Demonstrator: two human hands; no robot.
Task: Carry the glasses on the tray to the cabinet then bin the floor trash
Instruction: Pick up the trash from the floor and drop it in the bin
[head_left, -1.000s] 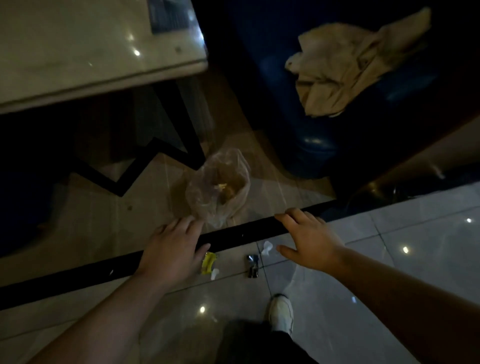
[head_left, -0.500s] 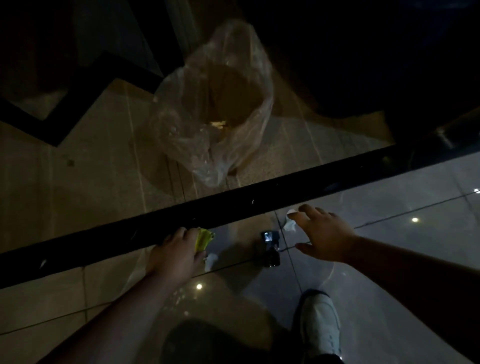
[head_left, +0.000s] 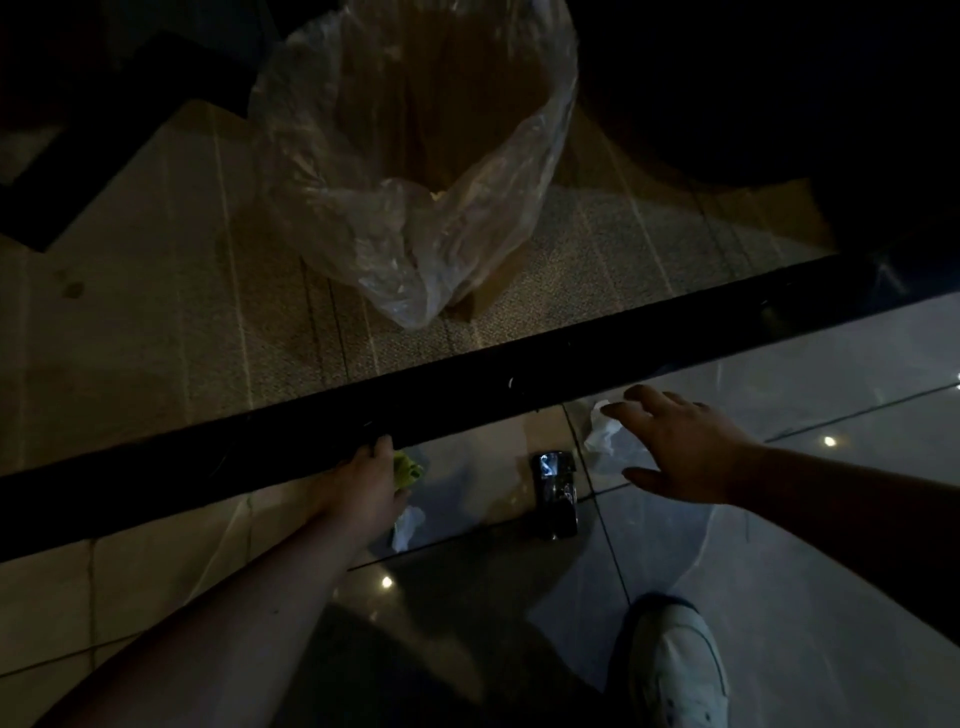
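Both bare forearms reach down and forward toward the glossy tiled floor, low over the litter. The left hand comes in from the near left, knuckles up, fingers curled down onto a small yellow-green wrapper that shows at its right edge beside the black floor strip; whether the fingers actually pinch it I cannot tell. Just near of that hand lies a crumpled white scrap, apart from the fingers.

The right hand enters from the right, palm down, fingers spread wide and thumb out, holding nothing. Its fingertips hover over or brush a crinkled white tissue; contact is unclear.

Between the two hands a small dark, shiny packet lies flat on the tile, touched by neither. Beyond the strip, on the duller speckled floor, stands a bin lined with a thin, wrinkled clear plastic bag whose mouth gapes open and sags forward. A white shoe is planted at the near right.
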